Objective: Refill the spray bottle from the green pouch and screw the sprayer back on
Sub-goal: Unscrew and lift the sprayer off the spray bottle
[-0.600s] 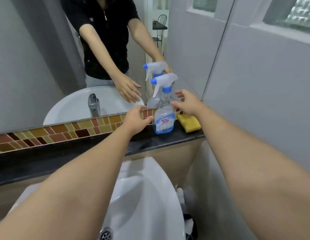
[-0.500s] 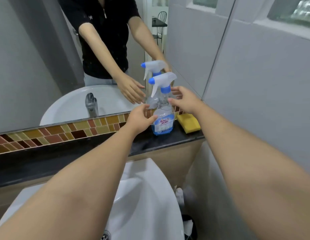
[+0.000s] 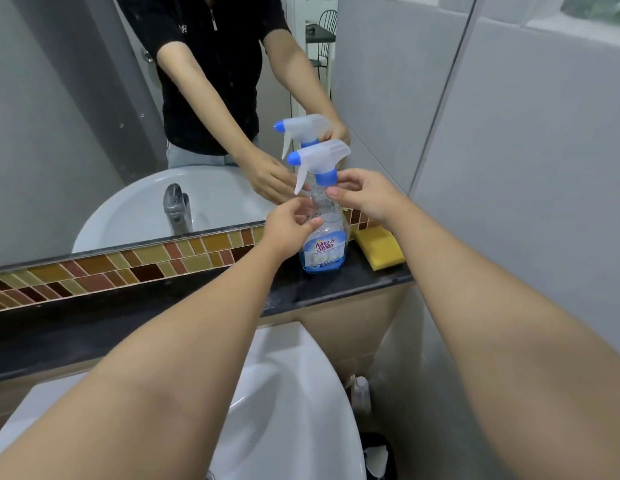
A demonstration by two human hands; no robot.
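Observation:
A clear spray bottle [image 3: 324, 251] with a blue label and a little blue liquid at the bottom stands upright on the black ledge [image 3: 197, 299] against the mirror. Its white sprayer [image 3: 320, 154], with blue nozzle and blue collar, sits on the neck. My left hand [image 3: 287, 227] wraps the bottle's shoulder from the left, thumb on the front. My right hand [image 3: 365, 195] holds the neck at the blue collar from the right. No green pouch is in view.
A yellow sponge [image 3: 379, 248] lies on the ledge right of the bottle. The white basin [image 3: 288, 403] sits below the ledge, under my arms. A grey wall [image 3: 526, 168] closes the right side. A small bottle [image 3: 361, 393] stands on the floor beside the basin.
Both hands have closed in from either side of the bottle and now grip it, the left on the body, the right at the collar. The bottle has not moved.

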